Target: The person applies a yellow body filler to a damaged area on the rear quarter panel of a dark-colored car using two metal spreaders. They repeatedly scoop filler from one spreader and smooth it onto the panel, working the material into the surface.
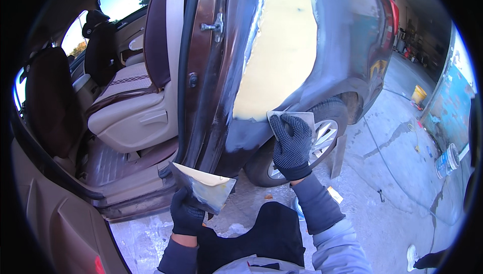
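Observation:
A pale cream patch of body filler (282,37) covers part of the car's rear side panel (342,27), with grey sanded metal around it. My right hand (293,146), in a dotted black glove, grips a flat spreader (308,118) whose upper edge is at the patch's lower end. Lower on the left, my left hand (186,213), gloved in black, holds a flat mixing board (214,197) at a tilt. Cream filler (198,176) lies along the board's upper edge. Both hands are closed on their tools, and the gloves hide parts of them.
The rear wheel (324,135) stands beside my right hand. To the left, an open doorway shows beige seats (128,118) and a door latch striker (215,27). A hose (387,153), a yellow bucket (418,94) and a white bucket (447,161) are on the concrete floor. Another person's shoe (412,258) shows lower right.

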A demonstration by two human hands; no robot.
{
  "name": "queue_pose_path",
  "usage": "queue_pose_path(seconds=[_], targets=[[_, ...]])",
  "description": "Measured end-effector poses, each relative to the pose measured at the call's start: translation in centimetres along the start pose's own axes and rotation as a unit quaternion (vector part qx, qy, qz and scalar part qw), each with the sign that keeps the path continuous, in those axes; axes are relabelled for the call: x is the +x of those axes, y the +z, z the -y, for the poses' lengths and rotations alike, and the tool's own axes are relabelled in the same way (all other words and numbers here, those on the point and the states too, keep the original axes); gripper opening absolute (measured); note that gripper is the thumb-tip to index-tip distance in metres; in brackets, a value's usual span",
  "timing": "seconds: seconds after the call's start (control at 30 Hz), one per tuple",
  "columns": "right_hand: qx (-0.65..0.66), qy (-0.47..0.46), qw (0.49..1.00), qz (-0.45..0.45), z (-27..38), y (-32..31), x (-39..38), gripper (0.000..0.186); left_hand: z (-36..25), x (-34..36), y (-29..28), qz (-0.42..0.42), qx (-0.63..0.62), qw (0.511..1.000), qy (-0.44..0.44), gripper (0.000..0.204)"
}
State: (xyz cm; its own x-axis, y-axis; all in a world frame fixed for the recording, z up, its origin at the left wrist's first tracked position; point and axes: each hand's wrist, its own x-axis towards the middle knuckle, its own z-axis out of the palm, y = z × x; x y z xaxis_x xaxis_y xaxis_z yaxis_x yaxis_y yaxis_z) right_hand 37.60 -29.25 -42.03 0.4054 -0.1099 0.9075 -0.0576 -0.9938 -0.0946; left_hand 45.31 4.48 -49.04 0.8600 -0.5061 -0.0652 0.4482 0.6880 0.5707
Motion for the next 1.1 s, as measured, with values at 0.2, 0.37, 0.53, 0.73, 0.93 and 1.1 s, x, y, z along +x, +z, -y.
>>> queue_pose_path(seconds=[0.2,0.37,0.53,0.73,0.93,1.1], targets=[[0.003,0.012,1.000,-0.001,3.2,1.2,-0.5,0.065,-0.4,0.0,-0.1,0.009,0.002,1.000,0.004,0.052],[0.013,0.006,1.000,-0.017,5.2,2.4,-0.5,0.067,-0.6,-0.1,0.2,0.010,-0.004,1.000,0.011,0.057],[0.033,0.005,0.999,0.005,7.4,2.5,-0.3,0.064,-0.5,-0.1,0.9,0.027,-0.003,0.999,0.041,0.057],[0.189,0.057,0.979,0.049,8.2,-1.7,1.1,0.050,-1.2,0.7,1.2,0.080,0.016,0.995,0.052,0.056],[0.565,0.271,0.736,0.258,8.6,-8.4,-0.4,0.037,-1.6,2.1,3.0,0.046,0.324,0.915,0.237,0.030],[0.375,0.050,0.892,0.247,4.8,-8.5,-0.8,0.035,-1.9,1.5,4.2,0.077,0.066,0.983,0.153,0.035]])
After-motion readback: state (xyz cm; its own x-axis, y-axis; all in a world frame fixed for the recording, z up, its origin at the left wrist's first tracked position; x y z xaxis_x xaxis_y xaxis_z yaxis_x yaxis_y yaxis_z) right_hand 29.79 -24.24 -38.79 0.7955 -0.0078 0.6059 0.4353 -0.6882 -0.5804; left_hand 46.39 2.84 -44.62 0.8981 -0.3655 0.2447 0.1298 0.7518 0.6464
